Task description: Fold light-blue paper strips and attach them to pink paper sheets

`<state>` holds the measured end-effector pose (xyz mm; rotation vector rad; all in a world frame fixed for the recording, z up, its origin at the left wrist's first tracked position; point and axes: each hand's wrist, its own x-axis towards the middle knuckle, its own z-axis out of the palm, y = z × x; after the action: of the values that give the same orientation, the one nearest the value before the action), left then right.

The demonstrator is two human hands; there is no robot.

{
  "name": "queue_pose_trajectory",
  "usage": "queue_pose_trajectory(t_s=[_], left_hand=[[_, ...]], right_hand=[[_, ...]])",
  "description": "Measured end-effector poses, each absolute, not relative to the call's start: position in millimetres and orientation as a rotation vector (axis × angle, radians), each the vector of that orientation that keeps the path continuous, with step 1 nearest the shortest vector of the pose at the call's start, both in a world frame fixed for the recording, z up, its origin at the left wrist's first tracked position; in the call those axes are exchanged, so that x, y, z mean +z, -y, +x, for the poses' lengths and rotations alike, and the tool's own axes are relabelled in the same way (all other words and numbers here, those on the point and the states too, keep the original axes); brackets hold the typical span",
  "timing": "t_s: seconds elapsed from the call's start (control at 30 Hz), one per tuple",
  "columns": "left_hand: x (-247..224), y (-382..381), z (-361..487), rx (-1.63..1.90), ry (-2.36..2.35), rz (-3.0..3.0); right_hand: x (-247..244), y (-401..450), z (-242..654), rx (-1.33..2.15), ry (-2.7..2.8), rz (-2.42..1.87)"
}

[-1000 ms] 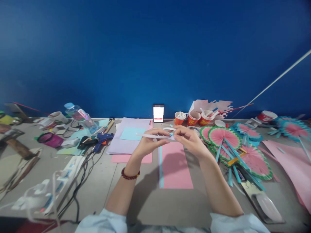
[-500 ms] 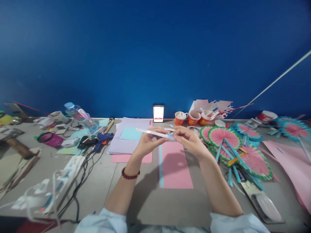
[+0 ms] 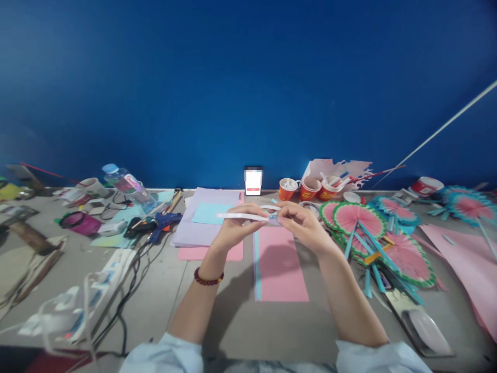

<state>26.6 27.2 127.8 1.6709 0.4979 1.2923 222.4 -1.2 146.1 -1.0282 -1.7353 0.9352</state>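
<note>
1. Strip [image 3: 236, 215], pale, thin and curved, is held above the counter [image 3: 248, 331], near the pink paper's [image 3: 281, 274] far end.
2. Left hand [image 3: 231, 233] and right hand [image 3: 301, 225] pinch it.
3. Fingertip adjusting seems in hand; the next move likely calls for light, steady pressure.
4. Pleated fan [image 3: 367, 216] lies right, crisply ridged.

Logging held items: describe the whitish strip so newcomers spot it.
Below the blue wall, a left hand and right hand hover over the grey table. The whitish strip is held there, jutting leftward. Unlike the flat pink sheet below, it's held aloft.
</note>
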Motion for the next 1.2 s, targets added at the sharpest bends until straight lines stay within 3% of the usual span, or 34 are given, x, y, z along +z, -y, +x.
queue_pose_trajectory(t_s=[1.0, 1.2], left_hand=[[122.8, -29.2, 25.5, 1.208, -0.605, 1.394], [129.1, -29.0, 29.5, 1.144, -0.752, 1.384]], right_hand=[[148.2, 4.7, 216.3, 0.661, 1.780, -1.137], [140.8, -0.9, 215.8, 0.853, 1.693, -1.121]])
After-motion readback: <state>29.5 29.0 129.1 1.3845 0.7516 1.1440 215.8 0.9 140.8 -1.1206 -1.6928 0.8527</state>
